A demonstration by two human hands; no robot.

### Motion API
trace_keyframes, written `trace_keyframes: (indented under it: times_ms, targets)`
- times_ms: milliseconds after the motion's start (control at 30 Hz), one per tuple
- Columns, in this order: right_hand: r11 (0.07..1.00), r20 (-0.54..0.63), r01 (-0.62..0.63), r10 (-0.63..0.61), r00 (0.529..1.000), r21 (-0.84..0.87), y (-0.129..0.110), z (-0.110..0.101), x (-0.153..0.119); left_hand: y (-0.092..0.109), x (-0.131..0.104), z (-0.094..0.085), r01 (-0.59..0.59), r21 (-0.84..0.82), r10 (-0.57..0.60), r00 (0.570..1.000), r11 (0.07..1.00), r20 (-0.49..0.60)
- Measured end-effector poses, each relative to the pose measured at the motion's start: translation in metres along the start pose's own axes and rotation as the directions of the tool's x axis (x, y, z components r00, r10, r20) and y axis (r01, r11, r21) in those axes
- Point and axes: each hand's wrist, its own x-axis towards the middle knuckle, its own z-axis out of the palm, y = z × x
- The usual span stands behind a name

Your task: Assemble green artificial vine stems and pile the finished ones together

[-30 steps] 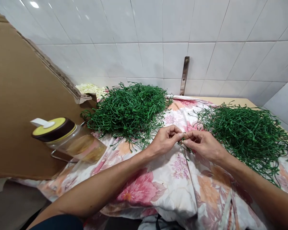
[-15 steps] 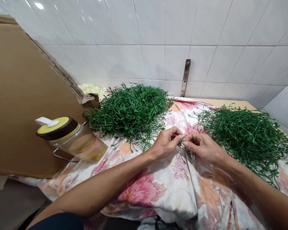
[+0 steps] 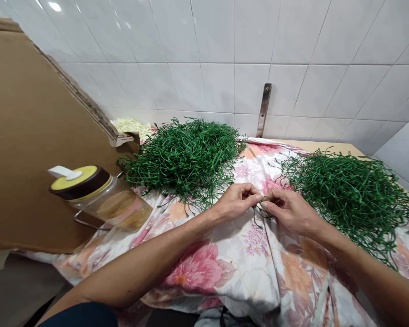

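My left hand (image 3: pixel 241 199) and my right hand (image 3: pixel 291 209) meet over the flowered cloth, fingertips almost touching. Each is closed in a pinch on a thin green stem (image 3: pixel 256 222), whose loose ends dangle beneath the fingers. Its gripped part is mostly hidden, and whether there is more than one stem I cannot tell. Beyond my left hand lies a tangled heap of green stems (image 3: pixel 187 159) with small knobs at their ends. A second heap of green stems (image 3: pixel 351 195) spreads to the right, beside my right hand and forearm.
Flowered cloth (image 3: pixel 204 268) covers the table. At the left a cardboard sheet (image 3: pixel 37 136) stands upright, with a clear jar (image 3: pixel 122 209) with a yellow-and-brown lid tilted near it. Small pale yellow pieces (image 3: pixel 132 127) lie behind. A metal strip (image 3: pixel 264 109) is fixed to the tiled wall.
Both hands stay at nearly the same spot, still pinching. The stem's dangling ends have shifted slightly, and a green bit now shows between the fingertips.
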Motion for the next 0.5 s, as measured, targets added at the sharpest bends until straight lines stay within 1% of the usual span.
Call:
trace_keyframes:
  times_ms: [133, 200, 267, 300, 367, 400, 433, 500]
  targets:
    - [0.98, -0.078, 0.12, -0.134, 0.988, -0.16, 0.003, 0.001, 0.0, 0.001, -0.006, 0.002, -0.061, 0.149, 0.064, 0.998, 0.987, -0.013]
    - [0.974, -0.094, 0.146, -0.164, 0.982, -0.171, 0.002, 0.001, -0.001, 0.002, -0.009, 0.004, -0.093, 0.211, 0.101, 0.994, 0.973, -0.03]
    - [0.982, -0.094, 0.14, -0.153, 0.984, -0.13, -0.001, 0.001, -0.002, 0.001, -0.008, 0.004, -0.094, 0.217, 0.106, 0.993, 0.972, -0.045]
    - [0.984, -0.081, 0.146, -0.154, 0.985, -0.101, -0.003, 0.001, -0.003, 0.0, -0.007, 0.003, -0.078, 0.2, 0.094, 0.993, 0.977, -0.072]
    - [0.98, -0.037, 0.191, -0.193, 0.981, -0.052, -0.01, -0.001, -0.005, -0.002, 0.0, -0.003, -0.029, 0.143, 0.053, 0.985, 0.989, -0.167]
    - [0.976, -0.02, 0.216, -0.217, 0.976, -0.038, -0.012, -0.002, -0.007, -0.003, 0.004, -0.006, -0.003, 0.093, 0.026, 0.97, 0.996, -0.241]
    - [0.972, -0.016, 0.232, -0.233, 0.972, -0.029, -0.014, -0.004, -0.007, -0.004, 0.007, -0.01, 0.005, 0.049, 0.009, 0.961, 0.999, -0.278]
    - [0.977, -0.071, 0.213, -0.213, 0.975, -0.008, -0.015, -0.007, -0.008, -0.004, 0.012, -0.016, 0.002, -0.05, -0.016, 0.96, 0.999, -0.28]
